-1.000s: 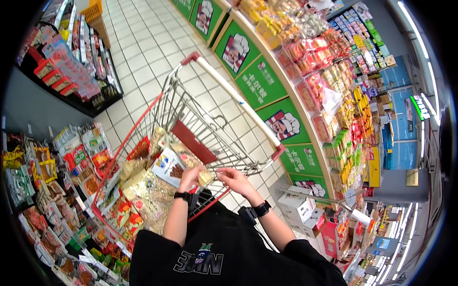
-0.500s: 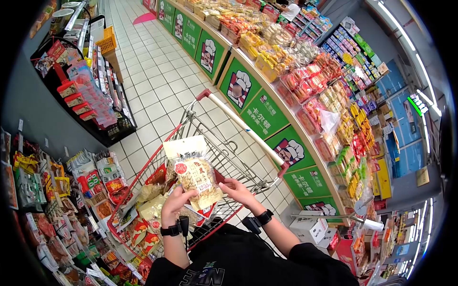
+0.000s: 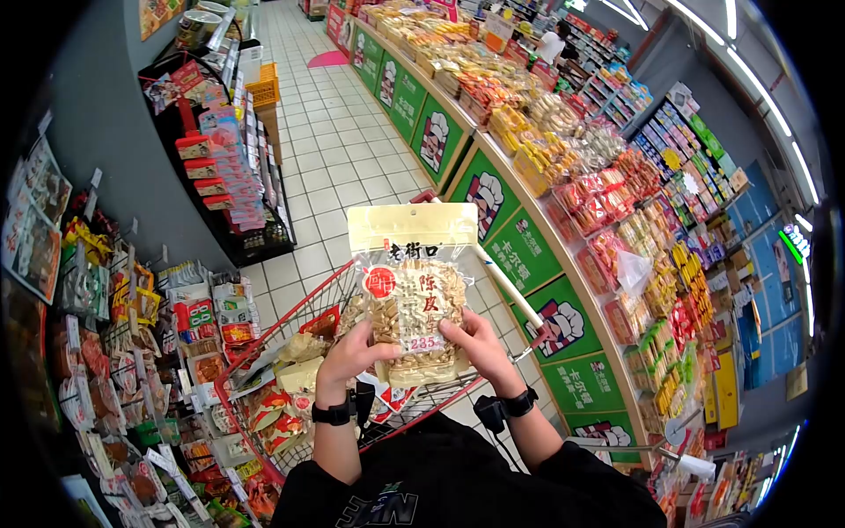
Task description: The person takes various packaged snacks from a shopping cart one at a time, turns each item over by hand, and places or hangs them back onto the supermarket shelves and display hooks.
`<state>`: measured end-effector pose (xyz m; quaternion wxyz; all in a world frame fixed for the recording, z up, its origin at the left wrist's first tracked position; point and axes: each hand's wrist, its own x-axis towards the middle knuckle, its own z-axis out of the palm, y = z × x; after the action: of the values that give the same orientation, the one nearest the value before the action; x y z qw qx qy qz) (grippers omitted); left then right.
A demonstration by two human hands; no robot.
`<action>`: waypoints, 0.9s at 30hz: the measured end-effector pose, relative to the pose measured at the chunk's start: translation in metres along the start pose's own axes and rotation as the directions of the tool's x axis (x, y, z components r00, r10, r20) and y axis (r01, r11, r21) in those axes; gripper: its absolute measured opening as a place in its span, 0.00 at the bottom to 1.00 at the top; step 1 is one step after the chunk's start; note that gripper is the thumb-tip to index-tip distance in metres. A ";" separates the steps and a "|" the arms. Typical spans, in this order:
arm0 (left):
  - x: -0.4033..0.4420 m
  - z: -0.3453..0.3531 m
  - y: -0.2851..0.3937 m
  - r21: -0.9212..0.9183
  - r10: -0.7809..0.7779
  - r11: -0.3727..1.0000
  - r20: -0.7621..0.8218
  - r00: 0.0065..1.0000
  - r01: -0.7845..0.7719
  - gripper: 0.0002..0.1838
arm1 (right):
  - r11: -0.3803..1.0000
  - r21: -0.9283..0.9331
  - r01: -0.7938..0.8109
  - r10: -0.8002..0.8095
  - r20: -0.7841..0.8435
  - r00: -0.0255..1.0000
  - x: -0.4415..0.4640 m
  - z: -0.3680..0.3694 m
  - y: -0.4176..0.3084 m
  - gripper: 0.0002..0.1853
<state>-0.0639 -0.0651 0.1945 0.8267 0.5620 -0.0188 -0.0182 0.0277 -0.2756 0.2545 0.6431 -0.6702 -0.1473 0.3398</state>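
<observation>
A clear-fronted bag of seeds [image 3: 414,299] with a cream top band, a red round label and dark lettering is held upright, its front facing me. My left hand [image 3: 354,356] grips the lower left side, thumb across the front. At the lower right edge, my right hand [image 3: 480,350] has its thumb pressed on the front too; the fingers behind the bag are hidden. Below the bag is a red-edged wire shopping cart [image 3: 255,359]. Several snack packets [image 3: 273,414] lie inside it on the left.
A long counter with green panels [image 3: 528,233] runs along the right, piled with packaged snacks [image 3: 576,167]. Hanging packets line the rack [image 3: 123,352] at lower left. A black display stand [image 3: 255,238] and an orange crate [image 3: 264,85] flank the tiled aisle [image 3: 330,176].
Both hands have raised the bag closer to my head and turned it more squarely toward me. My view has shifted, so the shelves and counter appear farther right.
</observation>
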 end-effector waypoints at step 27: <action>-0.002 0.280 -0.053 0.353 0.345 0.927 -0.667 0.660 -0.127 0.19 | 0.935 0.298 0.191 -0.218 0.059 0.974 -0.119 -0.151 0.029 0.22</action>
<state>-0.0811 -0.3443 0.2483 0.6760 0.6257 0.2300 0.3141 0.0315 -0.4699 0.2500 0.7591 -0.5332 -0.1940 0.3192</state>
